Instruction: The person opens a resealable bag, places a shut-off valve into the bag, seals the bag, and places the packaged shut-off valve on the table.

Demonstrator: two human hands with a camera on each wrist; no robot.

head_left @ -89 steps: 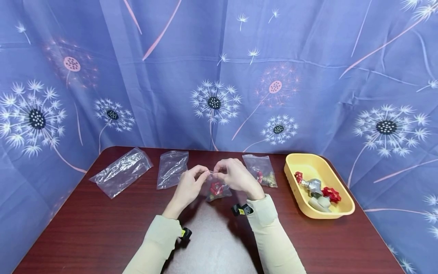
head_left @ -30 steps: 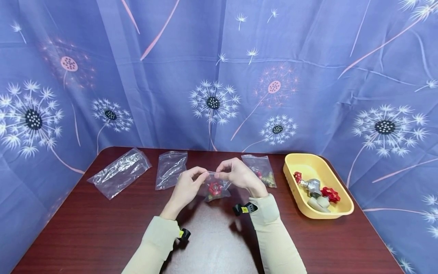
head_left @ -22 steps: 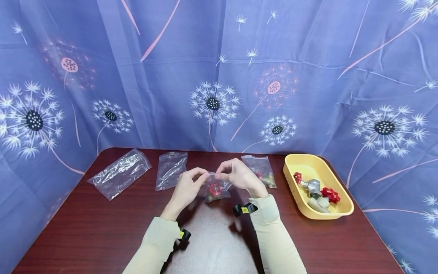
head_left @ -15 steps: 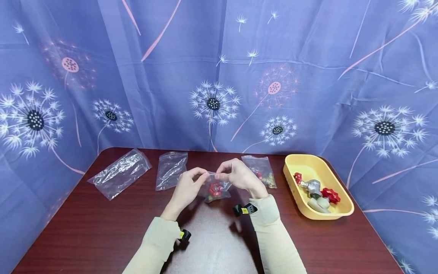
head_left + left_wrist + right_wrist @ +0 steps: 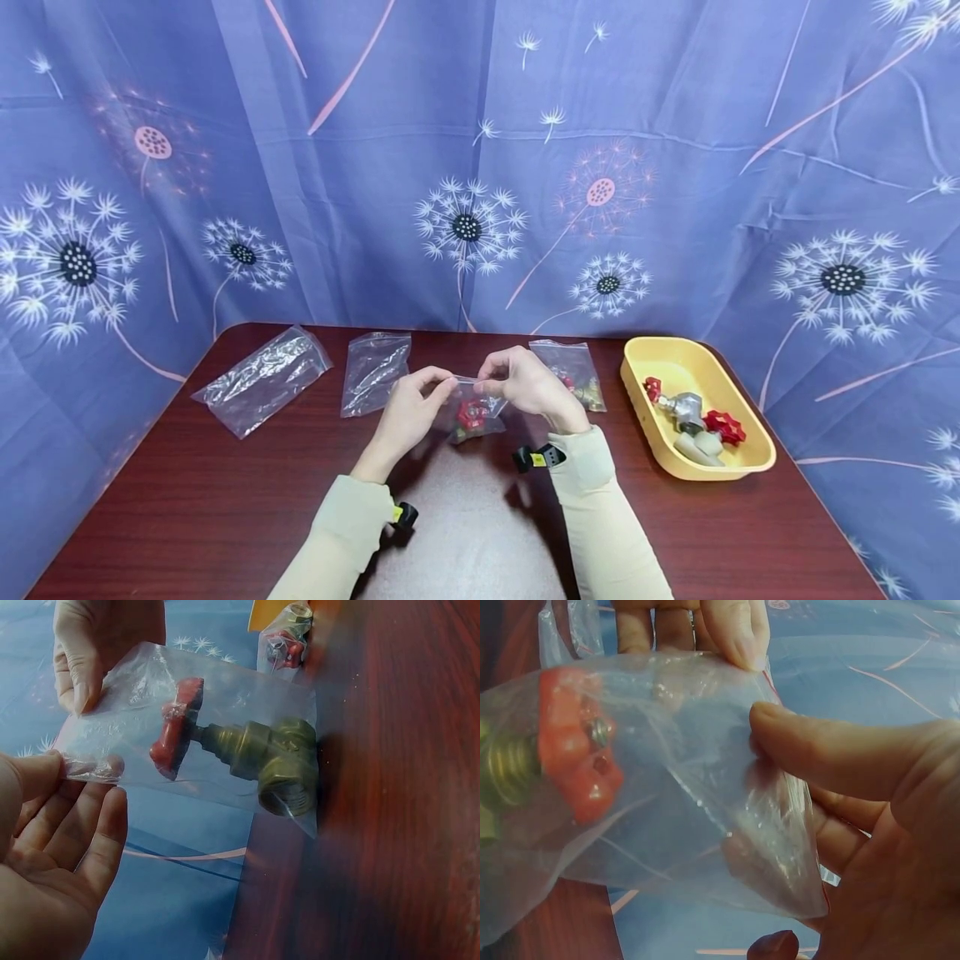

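Between both hands, above the middle of the table, a clear zip bag point(image 5: 487, 406) hangs by its top edge. Inside it is a brass valve point(image 5: 251, 750) with a red handwheel point(image 5: 178, 727); the bag's bottom is at or near the tabletop. My left hand point(image 5: 411, 408) pinches the left end of the bag's mouth between thumb and fingers. At the other end, my right hand point(image 5: 528, 387) pinches the mouth with thumb and index finger, its thumb lying along the film in the right wrist view. The valve's brass body is partly cut off in that view.
A second zip bag point(image 5: 566, 367) with red and brass parts lies behind my right hand. Two flat clear bags, one nearer point(image 5: 375, 375) and one far left point(image 5: 266, 379), lie on the table point(image 5: 225, 500). A yellow tub point(image 5: 637, 400) at right holds valves and fittings.
Over the last second my right fingers have slid slightly rightward along the bag's mouth, widening the gap to my left hand. The bag and the left hand stay nearly in place.
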